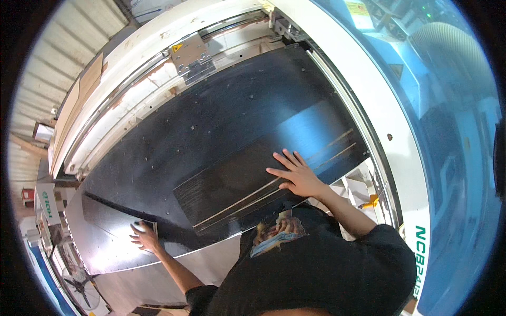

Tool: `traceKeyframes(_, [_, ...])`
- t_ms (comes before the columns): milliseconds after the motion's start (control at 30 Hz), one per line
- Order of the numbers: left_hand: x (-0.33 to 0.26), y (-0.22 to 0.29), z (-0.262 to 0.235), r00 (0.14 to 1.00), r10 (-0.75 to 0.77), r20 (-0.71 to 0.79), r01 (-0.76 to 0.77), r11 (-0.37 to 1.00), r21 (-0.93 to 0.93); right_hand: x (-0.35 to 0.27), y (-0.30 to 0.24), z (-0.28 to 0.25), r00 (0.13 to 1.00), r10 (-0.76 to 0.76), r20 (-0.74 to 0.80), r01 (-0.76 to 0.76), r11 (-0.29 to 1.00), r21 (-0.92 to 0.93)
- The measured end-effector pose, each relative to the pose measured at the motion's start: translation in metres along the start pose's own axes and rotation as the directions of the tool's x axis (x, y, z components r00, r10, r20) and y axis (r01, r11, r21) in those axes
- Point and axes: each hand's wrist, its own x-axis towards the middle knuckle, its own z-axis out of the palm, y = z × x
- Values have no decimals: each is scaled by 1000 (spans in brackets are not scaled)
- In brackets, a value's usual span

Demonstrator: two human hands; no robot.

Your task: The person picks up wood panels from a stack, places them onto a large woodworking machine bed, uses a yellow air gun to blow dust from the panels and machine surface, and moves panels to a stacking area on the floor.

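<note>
My right hand lies with fingers spread on a dark, fine-grained flat panel. Two thin pale lines, strips or grooves, run lengthwise along this panel near its close side. The panel rests on the large black bed of a machine, and its right part shines blue with reflected light. Over to the left, my left hand has its fingers apart over the bright, glossy end of the bed. Beside its fingertips is a small dark piece with a pale edge, whose kind I cannot make out. Neither hand grips anything.
A white machine frame borders the bed, with a rail along the far side. On that rail sits a metal carriage with a yellow warning label. A blue see-through cover curves along the right. A fan stands at the lower left.
</note>
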Motion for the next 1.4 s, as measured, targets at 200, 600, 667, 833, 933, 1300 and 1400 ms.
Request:
traceKeyframes(200, [-101, 200, -70, 582, 797, -161, -739, 436, -515, 58, 21, -15, 1000, 13, 4, -12, 1000, -26])
traceKeyframes(600, [-134, 330, -80, 388, 915, 106, -801, 392, -453, 175, 124, -38, 957, 193, -217, -228, 963, -147])
traceKeyframes(667, [-125, 344, -64, 459, 884, 88, -753, 440, -490, 194, 148, -47, 943, 217, -251, -259, 954, -152])
traceKeyframes(833, [-110, 387, -44, 527, 850, 15, -731, 462, -501, 236, 189, -80, 939, 273, -208, -312, 931, -190])
traceKeyframes(933, [-108, 413, -37, 476, 879, -33, -747, 384, -543, 251, 212, -95, 914, 335, -229, -373, 916, -147])
traceKeyframes(1300, [-93, 484, -24, 436, 890, -132, -756, 283, -590, 248, 242, -71, 546, 532, -648, -641, 762, 85])
traceKeyframes(1400, [-97, 484, -23, 433, 887, -163, -767, 268, -583, 244, 242, -66, 455, 610, -649, -714, 685, 143])
